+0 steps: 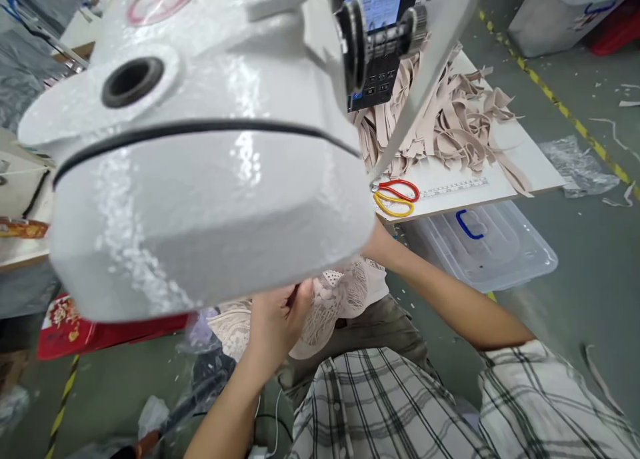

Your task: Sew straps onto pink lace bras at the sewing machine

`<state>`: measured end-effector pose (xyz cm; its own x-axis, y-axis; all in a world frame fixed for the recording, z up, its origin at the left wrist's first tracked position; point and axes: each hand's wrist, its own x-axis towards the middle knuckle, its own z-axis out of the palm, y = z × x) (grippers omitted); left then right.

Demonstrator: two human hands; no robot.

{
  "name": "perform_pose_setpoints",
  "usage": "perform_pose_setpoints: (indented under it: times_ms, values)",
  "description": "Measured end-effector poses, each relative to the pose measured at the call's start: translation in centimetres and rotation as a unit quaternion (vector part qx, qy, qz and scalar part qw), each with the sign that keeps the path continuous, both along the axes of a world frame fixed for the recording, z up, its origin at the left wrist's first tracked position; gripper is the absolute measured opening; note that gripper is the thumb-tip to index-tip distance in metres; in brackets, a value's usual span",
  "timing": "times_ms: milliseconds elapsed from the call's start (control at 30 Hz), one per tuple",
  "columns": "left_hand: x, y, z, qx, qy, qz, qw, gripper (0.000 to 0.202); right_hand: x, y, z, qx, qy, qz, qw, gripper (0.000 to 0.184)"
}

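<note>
A large white sewing machine head (215, 219) fills the upper left and hides much of the work area. Just below its lower edge, my left hand (277, 319) is closed, thumb against fingers, on a beige lace piece (325, 312). The lace, with scalloped edges, hangs over my lap on both sides of that hand. My right hand (376, 242) reaches in behind the machine head's right end. Only its wrist side shows; the fingers are hidden, so their grip on the lace cannot be made out.
Red-and-yellow-handled scissors (397, 197) lie beside a clear ruler (453, 187) on the white table (530, 159). Beige fabric strips (450, 119) are heaped behind them. A lidded plastic bin (495, 245) stands under the table edge. A red box (110, 335) sits at left.
</note>
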<state>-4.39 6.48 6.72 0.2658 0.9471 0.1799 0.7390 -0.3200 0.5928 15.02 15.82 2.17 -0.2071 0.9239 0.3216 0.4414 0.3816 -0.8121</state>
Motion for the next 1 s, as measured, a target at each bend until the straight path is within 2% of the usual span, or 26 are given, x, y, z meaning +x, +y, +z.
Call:
perform_pose_setpoints:
  times_ms: [133, 267, 400, 567, 800, 1000]
  values:
    - [-0.3, -0.1, -0.3, 0.025, 0.001, 0.023, 0.999, 0.022, -0.2, -0.2, 0.0, 0.000, 0.045, 0.013, 0.999, 0.003]
    - [-0.2, -0.2, -0.5, 0.042, 0.007, 0.044, 0.998, 0.022, -0.2, -0.4, 0.6, -0.002, 0.042, 0.019, 0.999, 0.006]
    - [0.1, -0.2, -0.6, 0.040, 0.012, 0.035, 0.999, 0.025, 0.1, -0.6, 1.0, 0.000, 0.038, 0.016, 0.999, 0.004]
    - [0.6, -0.1, -0.7, 0.039, 0.013, 0.009, 0.999, 0.026, 0.3, -0.6, 0.7, -0.010, 0.040, 0.022, 0.999, 0.004]
    - [1.1, 0.0, -1.3, 0.087, 0.014, -0.013, 0.996, 0.026, 0.4, -0.6, 0.0, 0.009, 0.053, 0.023, 0.998, 0.008]
    - [0.8, -0.3, -2.0, 0.095, 0.015, 0.016, 0.995, 0.023, 0.6, -1.0, 0.3, 0.011, 0.065, 0.018, 0.998, 0.007]
